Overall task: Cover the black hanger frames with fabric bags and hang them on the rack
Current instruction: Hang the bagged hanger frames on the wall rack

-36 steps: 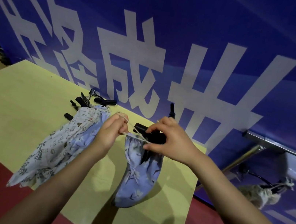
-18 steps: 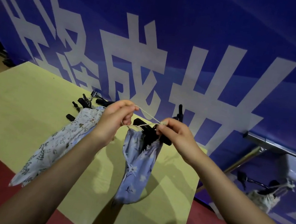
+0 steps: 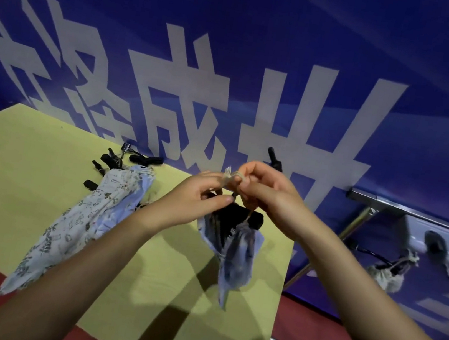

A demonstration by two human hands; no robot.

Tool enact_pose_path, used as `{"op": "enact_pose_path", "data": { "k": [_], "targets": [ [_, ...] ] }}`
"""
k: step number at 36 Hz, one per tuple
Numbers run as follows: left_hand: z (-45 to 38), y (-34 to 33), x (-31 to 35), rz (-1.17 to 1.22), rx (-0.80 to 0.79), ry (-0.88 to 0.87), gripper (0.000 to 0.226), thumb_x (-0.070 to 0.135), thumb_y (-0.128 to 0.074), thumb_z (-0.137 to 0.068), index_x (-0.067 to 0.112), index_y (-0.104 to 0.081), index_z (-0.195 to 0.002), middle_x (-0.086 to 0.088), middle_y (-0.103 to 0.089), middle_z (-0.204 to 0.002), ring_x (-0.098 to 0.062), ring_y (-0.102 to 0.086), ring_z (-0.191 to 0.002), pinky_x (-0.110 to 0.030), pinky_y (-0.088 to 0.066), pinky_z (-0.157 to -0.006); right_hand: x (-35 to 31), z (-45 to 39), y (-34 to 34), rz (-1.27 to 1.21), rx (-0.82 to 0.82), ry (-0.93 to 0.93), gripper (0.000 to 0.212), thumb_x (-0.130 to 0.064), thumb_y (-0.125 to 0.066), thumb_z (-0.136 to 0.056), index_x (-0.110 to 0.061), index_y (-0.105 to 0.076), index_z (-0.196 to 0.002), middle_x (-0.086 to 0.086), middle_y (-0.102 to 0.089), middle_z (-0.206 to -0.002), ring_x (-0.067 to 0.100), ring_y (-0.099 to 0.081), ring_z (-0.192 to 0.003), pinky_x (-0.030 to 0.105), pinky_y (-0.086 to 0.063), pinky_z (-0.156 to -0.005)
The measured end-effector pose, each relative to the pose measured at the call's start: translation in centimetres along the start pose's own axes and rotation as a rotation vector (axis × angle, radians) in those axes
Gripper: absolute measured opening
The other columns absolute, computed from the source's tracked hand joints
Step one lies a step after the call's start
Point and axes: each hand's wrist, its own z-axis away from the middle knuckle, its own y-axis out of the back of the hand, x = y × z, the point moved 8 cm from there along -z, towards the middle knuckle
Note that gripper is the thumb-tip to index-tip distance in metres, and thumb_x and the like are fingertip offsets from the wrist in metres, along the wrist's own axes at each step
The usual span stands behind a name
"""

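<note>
Tying off the bag. Above the yellow table, the left hand and right hand are both pinched closed on the drawstring of the blue fabric bag, which hangs over a black hanger frame (partly hidden). Probable next move: tighten the knot, then carry it to the rack right of the table.
</note>
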Motion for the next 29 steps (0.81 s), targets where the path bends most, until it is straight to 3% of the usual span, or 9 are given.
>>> {"op": "enact_pose_path", "data": {
  "k": [2,4,8,14,17,20,23,26,29],
  "targets": [
    [-0.4,-0.8,0.5,0.023,-0.017,-0.006,0.027,0.015,-0.060,-0.093,0.041,-0.062,-0.098,0.022,-0.060,-0.102,0.011,-0.053,-0.086,-0.012,-0.040,-0.074,-0.8,0.7,0.3,0.072,-0.016,0.008,0.008,-0.005,-0.052,-0.084,-0.010,-0.054,-0.090,-0.004,-0.050,-0.063,0.009,-0.043,-0.058,0.019,-0.034,-0.054],
    [-1.0,-1.8,0.7,0.049,-0.040,0.008,0.016,0.023,-0.056,-0.090,0.034,-0.067,-0.090,0.017,-0.060,-0.100,0.001,-0.055,-0.093,-0.024,-0.042,-0.082,-1.6,1.4,0.8,0.134,-0.014,0.019,0.013,0.001,-0.051,-0.087,-0.010,-0.054,-0.093,-0.001,-0.051,-0.065,0.007,-0.046,-0.056,0.018,-0.035,-0.053],
    [-1.9,-3.5,0.5,0.256,-0.056,0.105,0.019,0.025,-0.051,-0.085,0.021,-0.060,-0.069,0.006,-0.051,-0.090,-0.004,-0.054,-0.087,-0.023,-0.040,-0.088,-2.5,3.1,3.3,0.310,0.065,-0.004,0.018,0.002,-0.050,-0.094,-0.014,-0.056,-0.096,-0.004,-0.049,-0.066,0.006,-0.043,-0.056,0.022,-0.037,-0.055],
    [-3.2,-6.2,1.5,0.460,-0.005,0.125,0.019,0.023,-0.050,-0.081,0.011,-0.049,-0.066,0.004,-0.042,-0.089,-0.006,-0.050,-0.079,-0.022,-0.039,-0.085,-2.4,5.5,7.0,0.764,0.178,-0.104,0.012,-0.024,-0.058,-0.096,-0.025,-0.060,-0.084,-0.011,-0.046,-0.054,0.007,-0.039,-0.054,0.030,-0.035,-0.057],
    [-3.6,-8.0,2.0,0.503,0.027,0.133,0.018,0.025,-0.051,-0.080,0.010,-0.053,-0.070,0.004,-0.045,-0.099,-0.005,-0.052,-0.081,-0.022,-0.039,-0.085,-2.6,7.3,8.9,0.854,0.263,-0.140,0.031,-0.032,-0.059,-0.095,-0.018,-0.056,-0.067,-0.009,-0.045,-0.052,0.009,-0.040,-0.053,0.030,-0.035,-0.057],
    [-3.9,-9.6,2.5,0.519,0.046,0.130,0.018,0.025,-0.053,-0.082,0.011,-0.058,-0.071,0.007,-0.052,-0.109,-0.005,-0.056,-0.089,-0.022,-0.041,-0.087,-2.4,9.8,10.8,0.721,0.341,-0.152,0.036,-0.028,-0.061,-0.094,-0.011,-0.053,-0.065,-0.002,-0.045,-0.058,0.008,-0.040,-0.055,0.026,-0.033,-0.057],
    [-4.1,-12.3,3.8,0.453,-0.066,0.081,0.026,0.015,-0.051,-0.097,0.015,-0.060,-0.072,0.010,-0.063,-0.111,-0.002,-0.058,-0.105,-0.016,-0.041,-0.091,-1.7,12.6,12.3,0.406,0.437,-0.107,0.029,-0.017,-0.060,-0.095,-0.010,-0.054,-0.067,0.004,-0.049,-0.061,0.004,-0.047,-0.052,0.014,-0.042,-0.057],
    [-4.2,-15.0,5.5,0.387,-0.147,0.037,0.032,0.012,-0.043,-0.101,0.019,-0.058,-0.075,0.008,-0.068,-0.090,-0.003,-0.062,-0.096,-0.012,-0.042,-0.086,-0.5,14.9,13.8,0.168,0.515,-0.031,0.028,-0.017,-0.059,-0.091,-0.015,-0.053,-0.064,0.000,-0.045,-0.057,0.012,-0.048,-0.055,0.019,-0.048,-0.061],
    [-4.7,-18.5,7.0,0.374,-0.212,0.029,0.031,0.011,-0.036,-0.104,0.014,-0.050,-0.076,0.001,-0.060,-0.073,-0.010,-0.063,-0.080,-0.017,-0.045,-0.080,1.0,17.1,15.8,-0.009,0.571,-0.012,0.022,-0.020,-0.056,-0.087,-0.014,-0.051,-0.066,0.000,-0.039,-0.056,0.014,-0.034,-0.050,0.022,-0.037,-0.051]
  ]
}}
